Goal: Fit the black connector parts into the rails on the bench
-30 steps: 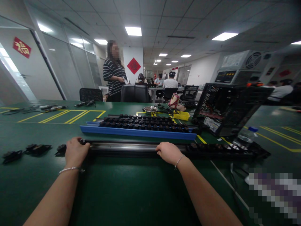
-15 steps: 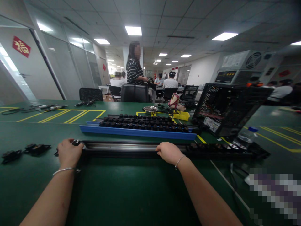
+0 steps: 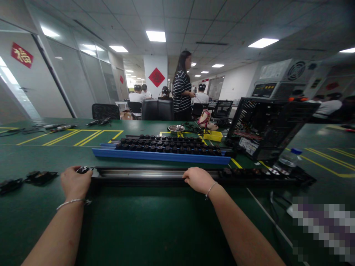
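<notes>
A long dark metal rail with an open channel (image 3: 144,173) lies across the green table in front of me. Several round black modules (image 3: 244,173) sit in its right portion. At the rail's left end, my left hand (image 3: 74,183) is closed on a small black module (image 3: 83,170), its fingers partly hidden behind it. My right hand (image 3: 199,180) rests over the middle of the rail, fingers curled round its edge. Loose black modules (image 3: 41,177) lie on the table left of my left hand.
Beyond the rail stand blue-edged strips (image 3: 161,155) loaded with rows of black modules. An open computer case (image 3: 269,125), a water bottle (image 3: 288,160), a yellow tray (image 3: 212,136) and a metal bowl (image 3: 176,128) are also on the table. A person in a striped top (image 3: 181,87) stands behind it.
My left hand has shifted slightly left with the black module. My right hand stays on the rail. The person in the striped top has moved to the right.
</notes>
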Demonstrator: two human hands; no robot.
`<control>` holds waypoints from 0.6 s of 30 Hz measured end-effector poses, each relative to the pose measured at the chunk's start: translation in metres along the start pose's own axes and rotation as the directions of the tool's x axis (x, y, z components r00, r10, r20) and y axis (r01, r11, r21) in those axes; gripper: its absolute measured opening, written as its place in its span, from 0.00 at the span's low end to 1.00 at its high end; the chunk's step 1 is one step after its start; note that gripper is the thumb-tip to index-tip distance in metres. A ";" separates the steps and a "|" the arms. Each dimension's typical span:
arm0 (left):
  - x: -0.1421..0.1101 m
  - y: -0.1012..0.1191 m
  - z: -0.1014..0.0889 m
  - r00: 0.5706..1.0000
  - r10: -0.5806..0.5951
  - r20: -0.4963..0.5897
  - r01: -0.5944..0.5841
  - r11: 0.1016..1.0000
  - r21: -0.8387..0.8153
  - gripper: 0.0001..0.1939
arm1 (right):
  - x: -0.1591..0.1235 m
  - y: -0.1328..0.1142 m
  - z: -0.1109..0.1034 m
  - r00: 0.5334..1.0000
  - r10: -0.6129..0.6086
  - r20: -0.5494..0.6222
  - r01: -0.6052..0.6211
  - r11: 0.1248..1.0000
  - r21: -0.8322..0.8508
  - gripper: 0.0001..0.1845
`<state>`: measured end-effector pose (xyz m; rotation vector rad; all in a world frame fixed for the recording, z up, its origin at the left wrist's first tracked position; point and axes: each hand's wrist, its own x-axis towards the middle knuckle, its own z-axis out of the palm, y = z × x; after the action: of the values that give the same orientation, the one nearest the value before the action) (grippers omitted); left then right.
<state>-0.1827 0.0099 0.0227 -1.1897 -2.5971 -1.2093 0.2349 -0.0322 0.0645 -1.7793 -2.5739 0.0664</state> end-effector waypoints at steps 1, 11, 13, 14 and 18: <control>0.001 -0.001 0.000 1.000 -0.006 -0.004 0.006 1.000 -0.014 0.24 | 0.000 0.000 0.000 1.000 0.000 -0.001 0.000 1.000 -0.001 0.13; 0.014 -0.020 0.000 0.978 -0.208 -0.020 0.206 0.976 -0.074 0.25 | 0.000 -0.001 -0.001 1.000 0.008 0.018 -0.008 1.000 -0.006 0.14; 0.016 -0.022 0.001 0.959 -0.279 0.044 0.282 0.956 -0.082 0.24 | 0.000 -0.001 -0.001 1.000 0.008 0.021 -0.008 1.000 -0.002 0.14; 0.017 -0.023 0.002 0.949 -0.307 0.072 0.312 0.946 -0.083 0.24 | -0.001 -0.001 -0.002 1.000 0.003 0.021 -0.003 1.000 -0.003 0.15; 0.018 -0.027 0.005 0.937 -0.338 0.089 0.344 0.936 -0.069 0.23 | -0.002 0.002 -0.005 0.999 -0.009 0.034 0.009 1.000 -0.001 0.15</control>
<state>-0.2121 0.0136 0.0084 -0.8291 -2.9268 -1.3638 0.2377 -0.0335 0.0696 -1.7827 -2.6057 0.0955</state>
